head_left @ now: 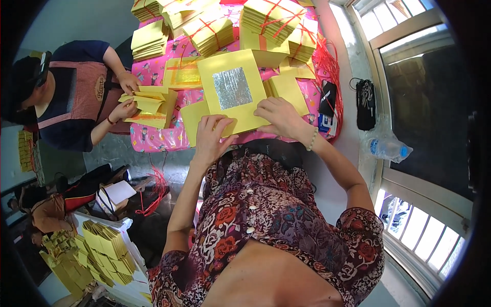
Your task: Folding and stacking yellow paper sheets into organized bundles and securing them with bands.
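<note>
A yellow paper sheet with a silver foil square in its middle lies in front of me on the pink table. My left hand has its fingers bent over the sheet's near left corner. At the near right corner, my right hand grips the edge, a beaded bracelet on its wrist. More yellow paper shows under the left side of the sheet, and folded yellow paper lies beside my right hand. The undersides of both hands are hidden.
Tied yellow paper bundles fill the table's far side. A person at left handles folded yellow paper. Red strings and a black phone lie at right, with a plastic bottle by the window.
</note>
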The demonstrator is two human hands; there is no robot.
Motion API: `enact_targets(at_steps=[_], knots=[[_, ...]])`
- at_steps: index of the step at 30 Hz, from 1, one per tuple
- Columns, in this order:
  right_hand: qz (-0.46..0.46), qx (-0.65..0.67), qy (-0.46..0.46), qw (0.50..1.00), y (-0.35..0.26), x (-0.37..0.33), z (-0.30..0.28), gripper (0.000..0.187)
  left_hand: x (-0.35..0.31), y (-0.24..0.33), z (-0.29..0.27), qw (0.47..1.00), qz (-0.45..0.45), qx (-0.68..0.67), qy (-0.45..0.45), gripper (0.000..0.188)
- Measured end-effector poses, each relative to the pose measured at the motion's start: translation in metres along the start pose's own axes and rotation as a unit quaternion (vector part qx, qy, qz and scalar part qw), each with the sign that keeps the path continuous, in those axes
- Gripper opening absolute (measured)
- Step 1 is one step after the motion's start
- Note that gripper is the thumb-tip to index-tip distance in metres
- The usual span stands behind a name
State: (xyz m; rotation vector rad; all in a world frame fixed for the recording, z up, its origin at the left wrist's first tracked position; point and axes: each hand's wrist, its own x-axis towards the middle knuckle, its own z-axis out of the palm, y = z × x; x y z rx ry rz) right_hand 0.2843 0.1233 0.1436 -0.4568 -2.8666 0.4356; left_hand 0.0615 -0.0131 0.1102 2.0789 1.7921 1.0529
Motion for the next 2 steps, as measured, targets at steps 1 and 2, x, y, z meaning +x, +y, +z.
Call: enact_targets(at_steps=[1, 2], knots=[[-0.006, 0.006, -0.008, 1.000, 0.0011, -0.0004, 0.0008, 0.043, 0.0001, -0.0017, -0.0013, 1.000, 0.004, 0.012, -0.014, 0.051], [0.010, 0.022, -0.039, 0.999, 0.0017, -0.0007, -0.0012, 0.042, 0.0002, -0.0044, -0.0017, 0.999, 0.009, 0.024, -0.027, 0.050]])
